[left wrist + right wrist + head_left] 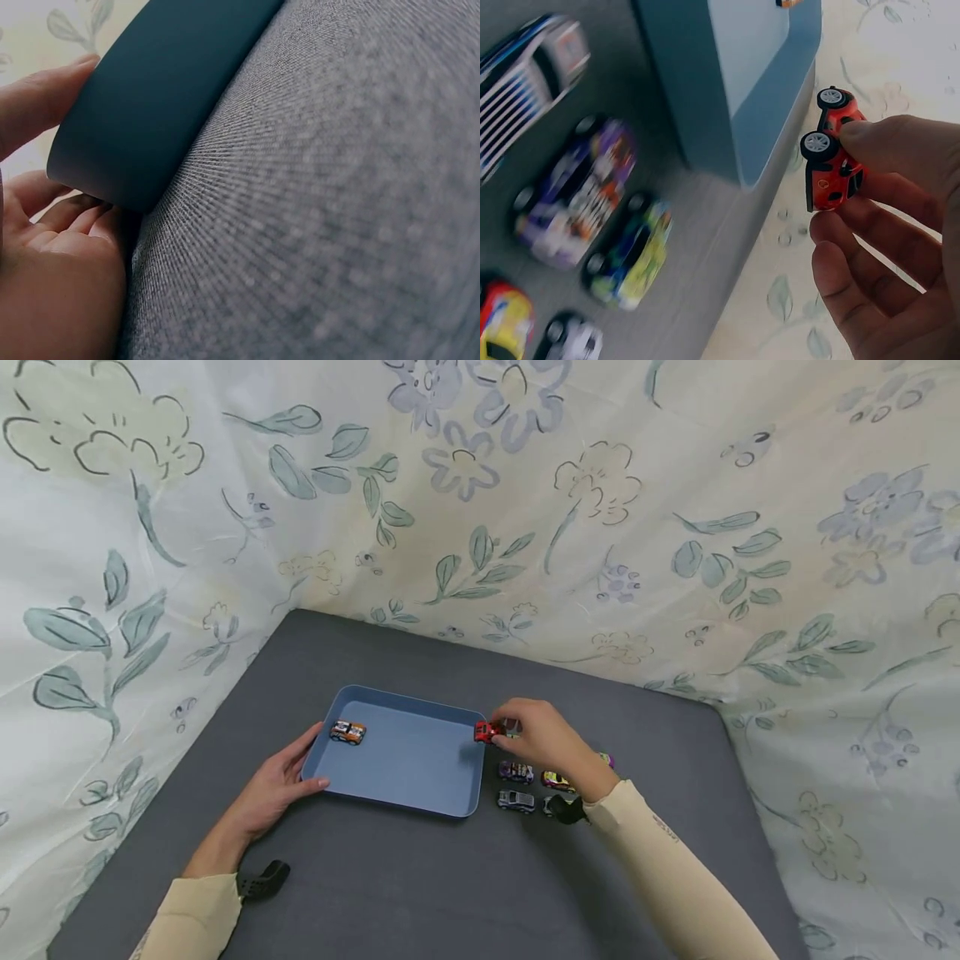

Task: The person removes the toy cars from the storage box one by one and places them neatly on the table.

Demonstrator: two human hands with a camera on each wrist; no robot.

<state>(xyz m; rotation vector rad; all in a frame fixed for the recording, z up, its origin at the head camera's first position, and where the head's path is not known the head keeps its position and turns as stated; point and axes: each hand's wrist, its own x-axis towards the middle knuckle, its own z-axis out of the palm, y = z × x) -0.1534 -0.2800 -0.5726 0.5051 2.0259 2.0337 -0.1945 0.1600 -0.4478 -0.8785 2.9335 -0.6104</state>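
Note:
My right hand (542,732) pinches a red toy car (486,732) between thumb and fingers, over the right rim of a blue tray (405,797). The red car (834,161) is held off the table, its wheels facing sideways in the right wrist view. At the tray's left end my left hand (276,783) grips the side, thumb near the front left corner. In the left wrist view the left hand's fingers (82,217) curl against the tray's outer wall (150,97). Inside the tray, near its left end, sits an orange and white toy car (348,732).
Several toy cars stand right of the tray, among them a purple one (516,772), a grey one (516,801) and a yellow one (558,781). My right arm partly covers others. A floral cloth (480,527) borders the dark table (420,885) behind.

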